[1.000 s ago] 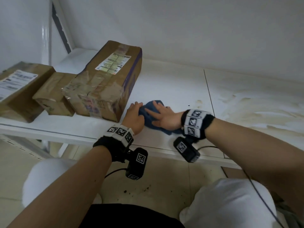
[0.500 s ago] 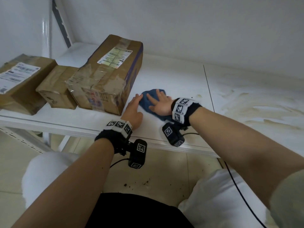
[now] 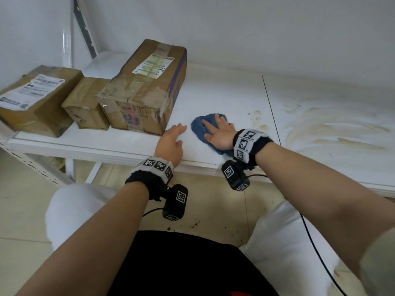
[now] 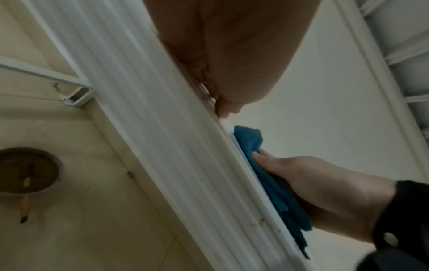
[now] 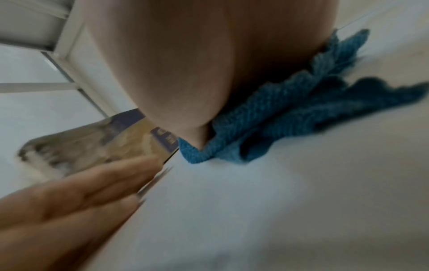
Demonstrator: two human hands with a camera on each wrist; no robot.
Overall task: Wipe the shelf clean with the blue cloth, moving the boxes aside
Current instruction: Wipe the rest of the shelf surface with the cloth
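The blue cloth [image 3: 199, 127] lies on the white shelf [image 3: 224, 97], and my right hand [image 3: 215, 131] presses it down with straight, spread fingers. My left hand [image 3: 173, 137] rests flat on the shelf just left of the cloth, fingers straight, beside the front corner of the large cardboard box [image 3: 145, 88]. Two smaller boxes, one [image 3: 85, 103] and another [image 3: 36, 99], stand further left. In the left wrist view the cloth [image 4: 267, 174] sits at the shelf's front edge under the right hand [image 4: 313, 183]. The right wrist view is blurred and shows the cloth [image 5: 301, 113] under my palm.
Brownish smears [image 3: 333, 124] cover the right shelf panel, with small spots [image 3: 259, 120] near the seam. A white upright post [image 3: 68, 39] stands at the left back. Tiled floor [image 3: 213, 210] lies below the shelf edge.
My right hand has slid the cloth to the right, away from the large box. A gap has opened between my two hands. The left hand stays near the box corner.
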